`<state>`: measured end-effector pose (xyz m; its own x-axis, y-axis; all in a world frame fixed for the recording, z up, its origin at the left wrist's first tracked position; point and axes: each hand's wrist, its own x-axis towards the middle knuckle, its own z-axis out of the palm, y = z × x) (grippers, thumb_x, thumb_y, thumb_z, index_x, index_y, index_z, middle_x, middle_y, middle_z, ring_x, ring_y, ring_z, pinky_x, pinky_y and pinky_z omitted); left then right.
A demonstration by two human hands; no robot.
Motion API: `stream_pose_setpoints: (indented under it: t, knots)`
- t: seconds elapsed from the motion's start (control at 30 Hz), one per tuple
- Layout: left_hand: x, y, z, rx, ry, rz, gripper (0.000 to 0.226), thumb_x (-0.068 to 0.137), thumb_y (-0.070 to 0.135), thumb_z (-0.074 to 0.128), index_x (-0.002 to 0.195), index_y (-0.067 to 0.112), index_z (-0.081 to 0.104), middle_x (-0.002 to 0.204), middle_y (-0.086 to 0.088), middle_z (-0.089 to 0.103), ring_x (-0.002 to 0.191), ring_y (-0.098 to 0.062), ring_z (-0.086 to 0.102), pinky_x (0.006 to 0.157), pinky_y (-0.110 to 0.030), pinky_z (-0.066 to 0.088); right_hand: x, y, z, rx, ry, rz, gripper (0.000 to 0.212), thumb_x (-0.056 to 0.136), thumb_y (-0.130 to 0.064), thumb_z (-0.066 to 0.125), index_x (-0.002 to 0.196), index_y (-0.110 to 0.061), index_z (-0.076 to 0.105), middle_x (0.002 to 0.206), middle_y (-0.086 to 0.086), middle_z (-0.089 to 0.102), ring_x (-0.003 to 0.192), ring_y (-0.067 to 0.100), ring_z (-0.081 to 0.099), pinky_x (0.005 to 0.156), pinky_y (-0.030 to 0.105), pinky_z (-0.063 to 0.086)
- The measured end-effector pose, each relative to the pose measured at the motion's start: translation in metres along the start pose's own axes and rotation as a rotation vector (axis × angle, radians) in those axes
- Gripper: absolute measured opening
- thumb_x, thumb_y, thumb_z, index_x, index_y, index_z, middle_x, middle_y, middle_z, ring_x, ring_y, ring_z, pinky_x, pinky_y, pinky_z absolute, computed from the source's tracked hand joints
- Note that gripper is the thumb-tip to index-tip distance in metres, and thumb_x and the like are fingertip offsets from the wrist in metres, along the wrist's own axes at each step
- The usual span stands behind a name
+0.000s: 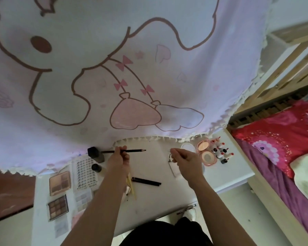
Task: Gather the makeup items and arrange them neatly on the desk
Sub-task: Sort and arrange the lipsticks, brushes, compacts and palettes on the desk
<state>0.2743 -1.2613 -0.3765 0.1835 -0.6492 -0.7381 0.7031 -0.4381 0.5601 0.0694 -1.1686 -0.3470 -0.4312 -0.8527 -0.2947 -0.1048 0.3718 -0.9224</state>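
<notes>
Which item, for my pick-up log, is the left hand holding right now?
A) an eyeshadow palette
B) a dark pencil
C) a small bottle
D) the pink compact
B: the left hand pinches the dark pencil and holds it roughly level, while the pink compact lies open on the desk, off to the right.

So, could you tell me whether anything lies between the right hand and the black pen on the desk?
Only a flat white item, lying on the desk under the right hand; beyond it, bare desk runs to the black pen.
</notes>
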Motion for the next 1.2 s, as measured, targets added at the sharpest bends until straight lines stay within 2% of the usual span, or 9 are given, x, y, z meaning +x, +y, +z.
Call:
stream_pose_setpoints:
  t: [0.07, 0.17, 0.27, 0.37, 0.5, 0.67, 0.8, 1.03, 1.2]
  knots:
    - [0.003, 0.008, -0.013, 0.249, 0.029, 0.145, 0.018, 0.100, 0.019, 0.054, 0.085, 0.010, 0.058, 0.078, -0.007, 0.066, 0.050, -0.008, 0.049, 0.046, -0.019, 0.043, 0.003, 0.005, -0.029, -0.006, 0.056, 0.010, 0.016, 0.090, -0.026, 0.071, 0.076, -0.033, 0.074, 0.065, -0.003, 0.071, 0.065, 0.010, 0.065, 0.068, 0.033, 0.053]
    - [-0.004, 0.003, -0.022, 0.845, -0.067, 0.460, 0.014, 0.096, 0.026, 0.062, 0.090, 0.015, 0.068, 0.078, -0.002, 0.070, 0.060, -0.012, 0.057, 0.060, -0.029, 0.049, 0.002, 0.006, -0.046, 0.023, 0.061, 0.008, 0.017, 0.092, -0.023, 0.069, 0.078, -0.032, 0.072, 0.069, -0.002, 0.068, 0.070, 0.014, 0.060, 0.068, 0.030, 0.050]
    - [-0.015, -0.013, -0.021, 1.271, -0.233, 0.830, 0.012, 0.095, 0.023, 0.063, 0.102, 0.025, 0.073, 0.085, 0.002, 0.063, 0.071, -0.012, 0.062, 0.063, -0.017, 0.044, -0.004, 0.001, -0.032, 0.045, -0.003, -0.017, 0.011, 0.090, -0.021, 0.071, 0.092, -0.032, 0.072, 0.081, -0.004, 0.074, 0.078, 0.012, 0.067, 0.076, 0.027, 0.054]
    - [-0.026, -0.022, -0.020, 1.291, -0.295, 1.003, 0.021, 0.092, 0.013, 0.065, 0.111, 0.018, 0.073, 0.098, 0.004, 0.053, 0.082, -0.002, 0.054, 0.070, -0.003, 0.037, -0.010, -0.001, -0.016, 0.033, -0.083, -0.061, 0.014, 0.087, -0.019, 0.075, 0.100, -0.024, 0.075, 0.084, -0.005, 0.076, 0.081, 0.008, 0.071, 0.080, 0.023, 0.055]
    - [-0.029, -0.026, -0.018, 1.305, -0.367, 1.116, 0.022, 0.090, 0.010, 0.067, 0.110, 0.015, 0.074, 0.097, 0.008, 0.053, 0.083, -0.003, 0.054, 0.074, -0.005, 0.039, -0.013, 0.000, -0.009, -0.043, -0.129, -0.133, 0.012, 0.087, -0.027, 0.075, 0.097, -0.034, 0.074, 0.082, -0.010, 0.074, 0.080, 0.006, 0.069, 0.078, 0.021, 0.054]
    - [-0.032, -0.027, -0.017, 1.341, -0.389, 1.164, 0.022, 0.090, 0.009, 0.068, 0.110, 0.013, 0.074, 0.098, 0.008, 0.054, 0.082, -0.007, 0.053, 0.073, -0.004, 0.039, -0.018, 0.000, -0.003, -0.098, -0.177, -0.158, 0.011, 0.088, -0.029, 0.074, 0.097, -0.035, 0.074, 0.073, -0.015, 0.068, 0.067, 0.003, 0.061, 0.065, 0.016, 0.047]
    - [-0.034, -0.031, -0.019, 1.396, -0.449, 1.192, 0.024, 0.091, 0.011, 0.067, 0.114, 0.014, 0.073, 0.097, 0.008, 0.054, 0.077, -0.007, 0.052, 0.072, -0.003, 0.038, -0.020, 0.003, 0.001, -0.126, -0.202, -0.165, 0.013, 0.087, -0.031, 0.073, 0.097, -0.040, 0.073, 0.082, -0.012, 0.072, 0.080, 0.006, 0.066, 0.074, 0.019, 0.052]
    - [-0.027, -0.031, -0.018, 1.396, -0.357, 1.095, 0.024, 0.093, 0.016, 0.065, 0.116, 0.015, 0.072, 0.095, 0.010, 0.051, 0.070, -0.006, 0.051, 0.068, -0.007, 0.038, -0.018, 0.001, 0.000, -0.013, -0.102, -0.120, 0.013, 0.087, -0.028, 0.075, 0.092, -0.039, 0.072, 0.079, -0.009, 0.072, 0.077, 0.005, 0.067, 0.074, 0.017, 0.051]
    - [-0.030, -0.034, -0.015, 1.434, -0.392, 1.136, 0.025, 0.092, 0.015, 0.066, 0.116, 0.016, 0.072, 0.095, 0.008, 0.053, 0.068, -0.008, 0.052, 0.065, -0.016, 0.044, -0.016, 0.001, 0.003, -0.037, -0.152, -0.124, 0.012, 0.088, -0.028, 0.074, 0.093, -0.039, 0.071, 0.078, -0.011, 0.072, 0.077, 0.003, 0.067, 0.074, 0.016, 0.051]
